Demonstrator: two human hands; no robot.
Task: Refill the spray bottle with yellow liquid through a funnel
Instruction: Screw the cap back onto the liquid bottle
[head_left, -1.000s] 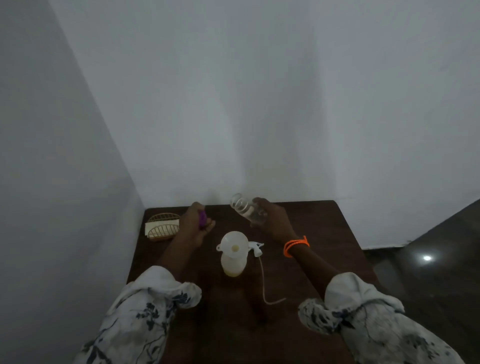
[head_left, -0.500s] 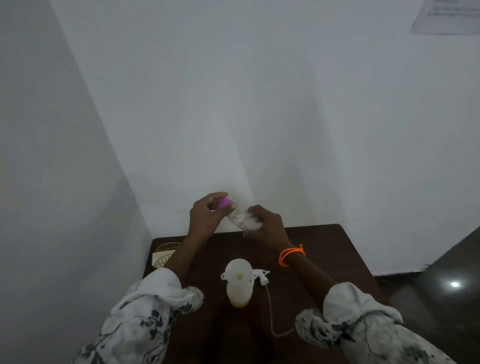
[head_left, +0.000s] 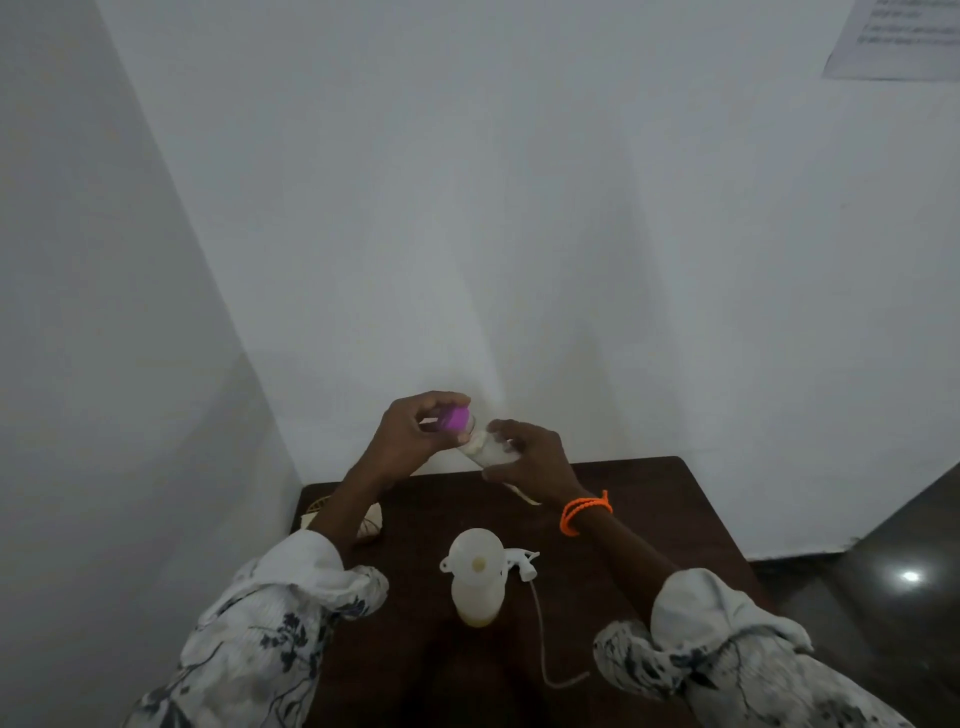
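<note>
Small clear bottle (head_left: 488, 449) is held tilted at frame centre, above the far edge of the dark table (head_left: 649, 499). Right hand (head_left: 532, 460) is wrapped around its body; left hand (head_left: 410, 441) is pinched on the purple cap (head_left: 456, 420) at the bottle's neck. Orange bracelet (head_left: 584, 512) is seen on the right wrist. Spray bottle (head_left: 475, 592) stands upright at lower centre, white funnel (head_left: 475, 555) seated in its mouth, yellowish liquid visible at the bottom. Spray head (head_left: 522, 561) with tube (head_left: 540, 639) lies just right of it. Wicker basket (head_left: 319, 506) is partly hidden behind the left forearm. Paper sheet (head_left: 898, 39) is stuck on the wall, upper right.
</note>
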